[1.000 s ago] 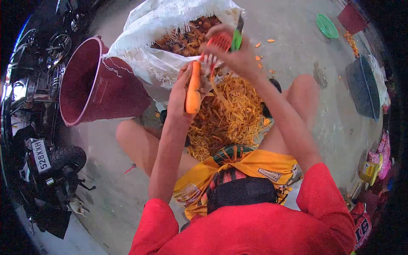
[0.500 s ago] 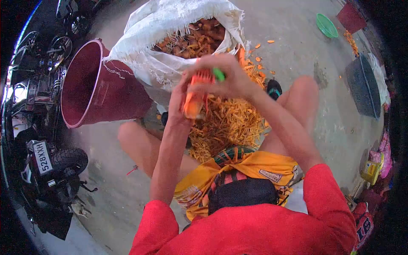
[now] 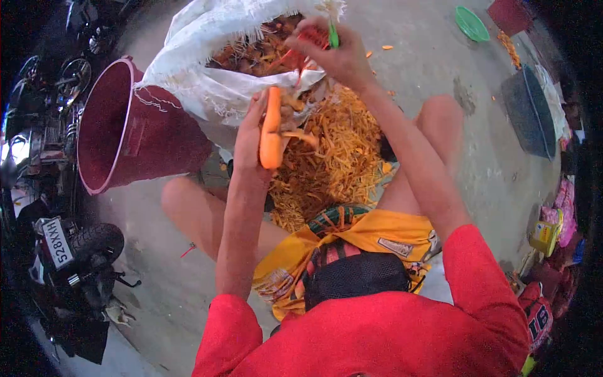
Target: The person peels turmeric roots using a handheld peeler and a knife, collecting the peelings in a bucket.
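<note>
My left hand (image 3: 251,129) is wrapped round a bright orange peeled carrot (image 3: 271,135), held upright in front of the sack. A strip of peel hangs blurred beside it. My right hand (image 3: 344,58) is raised over the sack's right edge, closed on a peeler (image 3: 333,35) with a green end and red parts; its blade is blurred. Below both hands, a heap of carrot peelings (image 3: 333,151) lies on the floor between my legs. The white woven sack (image 3: 220,88) stands open, with brownish unpeeled carrots (image 3: 251,53) inside.
A large maroon bucket (image 3: 166,141) lies tipped on the left, its mouth facing left. Beyond it stands a motorcycle (image 3: 88,245). To the right are a dark tub (image 3: 531,113), a green basin (image 3: 472,24) and a yellow container (image 3: 545,235).
My right hand has moved up and away from the carrot with the peeler, so the two hands are now apart. The carrot in my left hand shows clearly.
</note>
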`<state>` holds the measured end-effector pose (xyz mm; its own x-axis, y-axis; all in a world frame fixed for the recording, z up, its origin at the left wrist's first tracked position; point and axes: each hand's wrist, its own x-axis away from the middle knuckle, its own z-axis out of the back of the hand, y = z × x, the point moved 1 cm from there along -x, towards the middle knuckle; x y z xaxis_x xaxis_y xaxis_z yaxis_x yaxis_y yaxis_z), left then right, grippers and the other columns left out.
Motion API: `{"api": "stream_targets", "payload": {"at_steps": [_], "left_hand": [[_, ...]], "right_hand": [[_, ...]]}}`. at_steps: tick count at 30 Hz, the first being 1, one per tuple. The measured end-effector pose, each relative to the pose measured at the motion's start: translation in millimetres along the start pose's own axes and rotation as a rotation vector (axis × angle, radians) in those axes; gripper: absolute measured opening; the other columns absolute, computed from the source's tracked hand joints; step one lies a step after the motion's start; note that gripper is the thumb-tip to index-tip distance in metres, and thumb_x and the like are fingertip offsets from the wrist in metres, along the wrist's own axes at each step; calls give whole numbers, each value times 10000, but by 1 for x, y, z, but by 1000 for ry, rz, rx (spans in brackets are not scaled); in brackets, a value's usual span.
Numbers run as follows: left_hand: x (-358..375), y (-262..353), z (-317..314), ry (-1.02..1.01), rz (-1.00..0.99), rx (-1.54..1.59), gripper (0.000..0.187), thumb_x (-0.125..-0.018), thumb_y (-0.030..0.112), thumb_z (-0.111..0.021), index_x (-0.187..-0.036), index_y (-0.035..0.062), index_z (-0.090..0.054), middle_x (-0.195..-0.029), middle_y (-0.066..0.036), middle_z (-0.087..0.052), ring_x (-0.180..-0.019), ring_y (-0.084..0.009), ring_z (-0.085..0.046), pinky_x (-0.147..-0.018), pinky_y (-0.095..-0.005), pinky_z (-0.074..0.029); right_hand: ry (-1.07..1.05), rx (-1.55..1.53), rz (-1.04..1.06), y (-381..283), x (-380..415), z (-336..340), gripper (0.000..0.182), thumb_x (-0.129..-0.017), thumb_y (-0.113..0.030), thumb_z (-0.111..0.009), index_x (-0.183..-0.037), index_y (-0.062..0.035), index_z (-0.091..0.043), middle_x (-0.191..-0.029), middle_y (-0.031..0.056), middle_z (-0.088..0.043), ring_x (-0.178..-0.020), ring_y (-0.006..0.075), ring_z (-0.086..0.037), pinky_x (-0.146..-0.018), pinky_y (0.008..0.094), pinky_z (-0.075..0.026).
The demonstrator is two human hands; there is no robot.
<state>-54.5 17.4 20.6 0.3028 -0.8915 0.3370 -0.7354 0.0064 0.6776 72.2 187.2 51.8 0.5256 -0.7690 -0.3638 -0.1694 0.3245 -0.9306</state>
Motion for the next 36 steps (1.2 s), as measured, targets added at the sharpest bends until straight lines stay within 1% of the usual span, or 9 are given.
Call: {"api": "stream_targets", "payload": {"at_steps": [4,7,14,20,24,26,32,34,36], "left_hand": [[1,11,3,-96,45,64,366,-1056,302,-521,-1329,58,-537,-1142,-77,-647,-983,-200,-680,-847,-338,-592],[8,11,-6,-105,-53,142,356,-1050,293,-532,-1292,32,-557,-1111,-91,-666,-1004,-206,-684,-820,-350,-599],[-3,6,4,-47,63,170,338,-1047,227,-547,-1325,36,-570,-1186,-82,-655,-929,-145,-643,-715,-277,-542],[12,11,-8,-46,20,7,258,-1057,237,-526,-1270,93,-550,-1142,-64,-619,-923,-131,-626,-789,-317,-569],[-3,5,7,-259,165,293,296,-1050,275,-541,-1260,67,-564,-1101,-62,-634,-862,-143,-613,-689,-291,-557],[1,11,-4,16,107,180,307,-1044,298,-556,-1236,59,-575,-1063,-65,-635,-852,-145,-610,-689,-296,-558],[0,7,-1,-133,32,203,340,-1058,264,-520,-1309,38,-563,-1190,-106,-654,-955,-157,-651,-809,-353,-578],[-1,1,0,-181,57,281,329,-1065,243,-508,-1306,27,-563,-1177,-107,-658,-947,-154,-656,-845,-377,-589],[-4,-2,7,-191,107,259,300,-1072,246,-498,-1285,46,-565,-1115,-72,-650,-911,-147,-653,-785,-322,-585]], "right_hand": [[0,-118,-28,-15,13,-12,281,-835,-239,-829,-1021,-61,-716,-902,54,-745,-879,144,-707,-783,324,-564],[-328,150,475,-31,31,-35,297,-833,-262,-836,-1015,-61,-714,-862,39,-748,-810,126,-708,-732,306,-575],[86,98,73,0,0,-4,313,-791,-230,-861,-1016,-69,-713,-954,40,-748,-895,112,-684,-798,317,-555],[-420,143,322,-32,33,-30,366,-771,-227,-879,-1056,-73,-709,-968,45,-733,-910,122,-676,-822,309,-538],[79,126,111,5,-5,-1,324,-791,-216,-863,-1045,-79,-716,-945,24,-731,-909,121,-675,-832,320,-545],[100,109,81,1,-1,0,304,-801,-210,-858,-1031,-76,-711,-931,11,-721,-907,121,-670,-831,315,-545],[-381,152,295,-27,35,-32,453,-741,-254,-902,-1086,-61,-682,-1058,56,-711,-1010,122,-651,-896,317,-520],[-169,115,391,-3,15,-18,418,-749,-250,-901,-1065,-68,-696,-937,40,-729,-921,126,-673,-850,320,-543],[43,-37,61,4,-4,1,415,-750,-249,-899,-1073,-77,-704,-946,27,-732,-927,125,-674,-846,319,-549]]}}
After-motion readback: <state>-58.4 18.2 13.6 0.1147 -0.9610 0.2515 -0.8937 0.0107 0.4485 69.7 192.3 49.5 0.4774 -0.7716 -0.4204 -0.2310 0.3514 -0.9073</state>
